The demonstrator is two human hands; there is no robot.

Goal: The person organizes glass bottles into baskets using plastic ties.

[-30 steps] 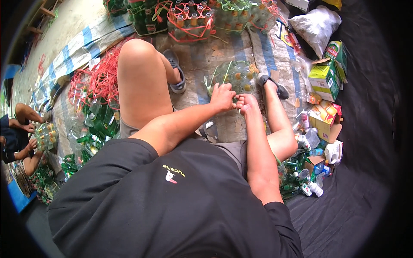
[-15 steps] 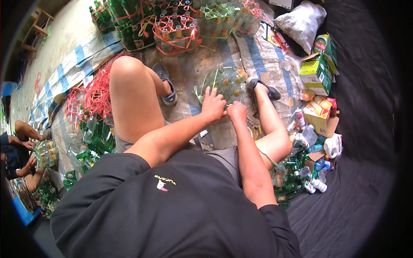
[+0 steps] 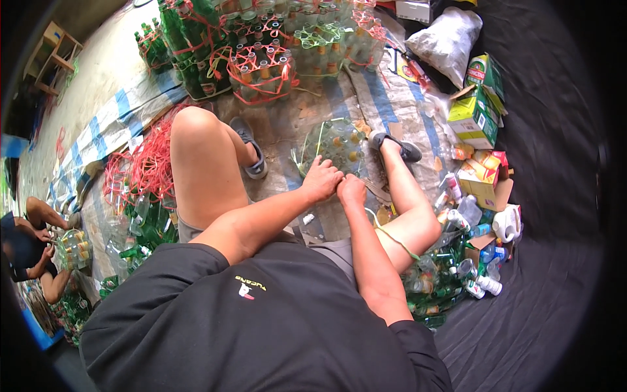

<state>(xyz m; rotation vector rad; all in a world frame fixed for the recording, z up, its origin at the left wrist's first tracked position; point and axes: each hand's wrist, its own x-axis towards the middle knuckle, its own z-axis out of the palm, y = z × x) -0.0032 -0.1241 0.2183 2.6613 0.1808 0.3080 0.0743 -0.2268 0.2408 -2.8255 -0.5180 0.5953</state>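
A round bundle of clear glass bottles (image 3: 341,142) stands on the sheet between my feet, with a pale green plastic strap (image 3: 319,145) around it. My left hand (image 3: 322,180) is at the bundle's near side, its fingers bent and closed on the strap. Right beside it, almost touching, my right hand (image 3: 352,191) is closed in a fist on the strap as well. The part within the fingers is mostly hidden. A loose length of green strap (image 3: 400,243) curves over my right thigh.
Strapped bottle bundles (image 3: 261,72) stand ahead. To the left lie red straps (image 3: 155,150) and loose green bottles (image 3: 155,222); to the right, cartons (image 3: 475,117), a white sack (image 3: 446,42) and mixed bottles (image 3: 434,287). At far left another person (image 3: 29,245) handles a bottle bundle (image 3: 73,249).
My left hand's fingers, spread before, have bent inward, and both hands have drawn closer together. The loose green strap now arcs higher beside my right thigh. The view has shifted slightly.
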